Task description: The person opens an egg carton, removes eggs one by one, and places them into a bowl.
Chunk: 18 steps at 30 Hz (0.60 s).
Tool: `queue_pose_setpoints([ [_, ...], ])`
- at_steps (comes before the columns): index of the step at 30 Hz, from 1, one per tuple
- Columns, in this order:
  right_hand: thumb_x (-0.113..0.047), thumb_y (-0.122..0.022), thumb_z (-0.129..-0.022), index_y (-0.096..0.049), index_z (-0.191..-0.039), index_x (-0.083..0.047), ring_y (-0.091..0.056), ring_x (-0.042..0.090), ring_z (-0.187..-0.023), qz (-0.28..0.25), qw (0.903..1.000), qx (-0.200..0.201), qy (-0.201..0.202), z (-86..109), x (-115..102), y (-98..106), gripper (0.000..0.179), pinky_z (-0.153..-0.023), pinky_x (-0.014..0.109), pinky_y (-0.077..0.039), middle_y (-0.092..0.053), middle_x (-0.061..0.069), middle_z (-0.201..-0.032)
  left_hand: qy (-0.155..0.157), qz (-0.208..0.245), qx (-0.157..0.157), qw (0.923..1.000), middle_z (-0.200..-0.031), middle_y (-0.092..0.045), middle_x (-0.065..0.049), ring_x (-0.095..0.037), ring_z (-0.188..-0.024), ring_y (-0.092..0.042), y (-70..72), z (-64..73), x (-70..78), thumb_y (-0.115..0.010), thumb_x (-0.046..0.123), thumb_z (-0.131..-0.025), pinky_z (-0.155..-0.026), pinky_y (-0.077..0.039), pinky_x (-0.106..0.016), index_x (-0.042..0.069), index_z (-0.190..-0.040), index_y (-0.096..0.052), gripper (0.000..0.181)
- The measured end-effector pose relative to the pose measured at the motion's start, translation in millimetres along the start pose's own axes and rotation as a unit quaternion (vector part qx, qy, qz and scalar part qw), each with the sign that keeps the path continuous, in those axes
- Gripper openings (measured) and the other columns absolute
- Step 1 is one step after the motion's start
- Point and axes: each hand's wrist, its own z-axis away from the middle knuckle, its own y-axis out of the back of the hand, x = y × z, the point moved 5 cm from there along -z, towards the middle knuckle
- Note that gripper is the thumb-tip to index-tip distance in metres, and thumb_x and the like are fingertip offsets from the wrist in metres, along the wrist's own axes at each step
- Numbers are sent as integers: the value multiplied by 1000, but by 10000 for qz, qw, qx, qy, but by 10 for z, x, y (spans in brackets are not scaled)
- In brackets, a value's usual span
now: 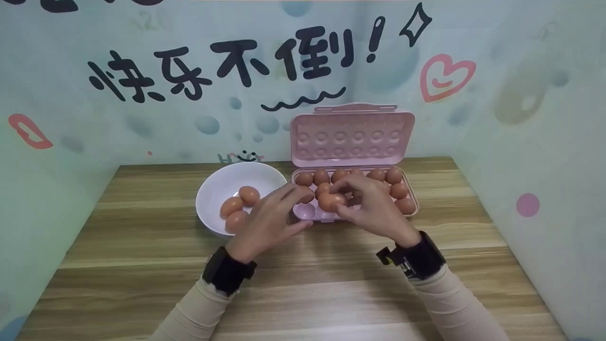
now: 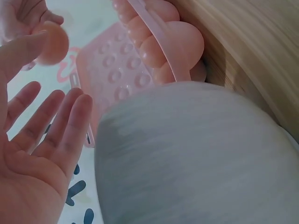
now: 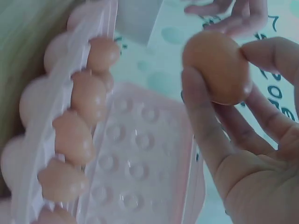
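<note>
Egg point(image 1: 331, 202) was pinched in the right hand point(image 1: 376, 208), over the pink box point(image 1: 304, 212), left hand point(image 1: 267, 220) loose by the white bowl point(image 1: 208, 201), wood table point(image 1: 322, 284) stretched toward the sleeves

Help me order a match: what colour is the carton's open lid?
The lid is pink, clearest in the head view.

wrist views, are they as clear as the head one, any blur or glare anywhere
Head: mostly clear, with pale sheen on the table near the bottom edge and a soft shadow below the right hand; left wrist: hazier, bowl large, soft and streaky; right wrist: hazy too, small glints on the carton lid.
</note>
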Motion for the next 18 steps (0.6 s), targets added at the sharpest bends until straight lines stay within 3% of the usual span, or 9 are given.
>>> queue_pose_setpoints([
  [8,-5,-82,-90,-72,-115,-8,-75,21,-101,-451,9989,-52,-83,13,-47,-153,27,-85,31,-63,-72,3,-114,-107,-6,49,9999,-130,-66,-4,-20,-115,-66,-16,3,75,-91,32,-86,-97,-58,-35,16,-133,-64,57],
  [18,-13,-84,-92,-70,-114,-13,-70,17,-106,-922,9956,-143,-42,12,-78,-217,26,-93,42,-61,-70,-4,-111,-318,367,339,9982,-127,-65,-3,-17,-118,-63,-36,5,138,-91,28,-86,-102,-54,-32,14,-126,-66,50],
])
